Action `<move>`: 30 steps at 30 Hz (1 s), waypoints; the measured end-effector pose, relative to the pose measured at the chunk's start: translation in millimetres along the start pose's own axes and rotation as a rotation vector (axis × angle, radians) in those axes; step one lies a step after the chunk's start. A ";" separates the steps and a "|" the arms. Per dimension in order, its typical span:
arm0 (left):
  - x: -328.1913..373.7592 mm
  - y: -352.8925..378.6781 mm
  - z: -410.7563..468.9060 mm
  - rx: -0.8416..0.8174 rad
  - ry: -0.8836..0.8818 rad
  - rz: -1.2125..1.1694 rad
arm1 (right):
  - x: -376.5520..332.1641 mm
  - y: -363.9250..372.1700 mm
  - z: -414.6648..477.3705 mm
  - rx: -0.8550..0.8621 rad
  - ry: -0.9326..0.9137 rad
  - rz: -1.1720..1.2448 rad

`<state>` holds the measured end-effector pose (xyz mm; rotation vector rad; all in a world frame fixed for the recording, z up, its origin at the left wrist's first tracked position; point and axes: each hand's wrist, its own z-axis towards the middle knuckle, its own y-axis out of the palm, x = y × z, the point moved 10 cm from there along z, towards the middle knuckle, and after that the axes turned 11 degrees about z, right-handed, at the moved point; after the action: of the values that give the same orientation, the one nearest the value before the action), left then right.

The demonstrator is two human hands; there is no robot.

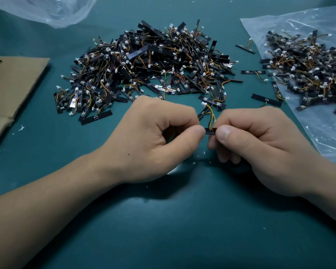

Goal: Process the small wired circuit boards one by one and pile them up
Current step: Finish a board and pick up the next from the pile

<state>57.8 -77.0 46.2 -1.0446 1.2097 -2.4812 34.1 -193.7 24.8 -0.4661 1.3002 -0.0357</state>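
A small black circuit board [210,131] with red, yellow and black wires rising from it is pinched at its two ends between my hands, just above the green mat. My left hand [155,140] grips its left end with thumb and curled fingers. My right hand [260,144] grips the right end the same way. Most of the board is hidden by my thumbs. A large heap of like boards [147,66] lies just beyond my hands. A second heap [306,70] rests on a clear plastic bag at the right.
A clear plastic bag [322,133] covers the right side of the green mat [163,230]. Flattened cardboard [14,88] lies at the left edge. Another crumpled plastic bag [52,10] sits at the top left. A few loose boards [266,100] lie between the heaps.
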 end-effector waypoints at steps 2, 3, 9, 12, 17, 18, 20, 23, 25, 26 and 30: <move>0.3 0.5 0.0 0.000 0.003 -0.006 | -0.3 -0.3 0.0 0.000 -0.005 -0.013; -0.1 0.9 0.1 -0.001 -0.001 0.000 | -0.3 -0.3 0.1 0.001 -0.006 -0.018; 1.5 1.2 -0.4 -0.009 0.010 -0.002 | 0.4 -0.1 -0.4 -0.001 -0.005 -0.013; 1.9 2.7 0.2 -0.011 0.020 0.018 | 0.0 1.4 -0.5 -0.019 -0.010 -0.026; -0.2 4.6 -0.7 -0.026 0.025 0.015 | -1.9 2.3 -1.2 -0.036 -0.023 -0.017; -0.2 5.5 -0.6 -0.028 0.029 0.021 | -2.2 2.9 -1.2 -0.045 -0.027 -0.018; 0.5 6.6 -0.4 -0.031 0.038 0.038 | -2.8 3.7 -1.2 -0.056 -0.031 -0.027; 0.1 7.6 -0.6 -0.035 0.034 0.043 | -1.9 3.5 -1.4 -0.052 -0.027 -0.024; -0.9 7.3 -0.7 -0.039 0.021 0.017 | -2.8 3.8 -1.7 -0.054 -0.036 -0.025; -1.0 7.1 -0.6 -0.041 0.019 0.016 | -3.2 3.7 -1.8 -0.054 -0.040 -0.027; 2.5 4.6 -0.4 -0.014 0.037 0.042 | -3.5 2.1 -2.3 -0.047 -0.048 -0.011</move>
<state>55.1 -80.9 43.9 -0.9706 1.2478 -2.4747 30.5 -191.5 26.8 -0.5118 1.2540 -0.0032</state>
